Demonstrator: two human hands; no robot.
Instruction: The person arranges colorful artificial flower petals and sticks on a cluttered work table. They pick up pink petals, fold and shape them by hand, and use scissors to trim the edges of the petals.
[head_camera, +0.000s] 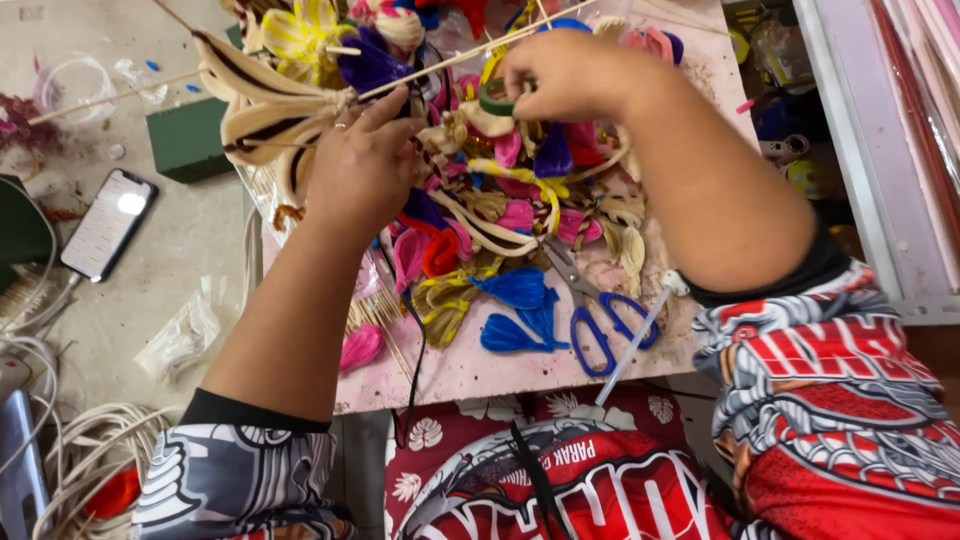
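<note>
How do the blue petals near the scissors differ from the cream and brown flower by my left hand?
The blue petals lie loose and flat on the pink board, untouched; the cream and brown flower is assembled on a thin stick and held up at its base by the left hand. The blue petals are one solid colour and short; the flower's petals are long, curved and striped. Both look like dyed craft petals.

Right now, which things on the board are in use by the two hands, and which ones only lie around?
In use:
- cream and brown flower on a thin stick, gripped at its base by the left hand
- green tape roll, held in the right hand

Lying about:
- blue-handled scissors
- loose blue petals
- phone on the floor
- green foam block
- white cord coil
</note>
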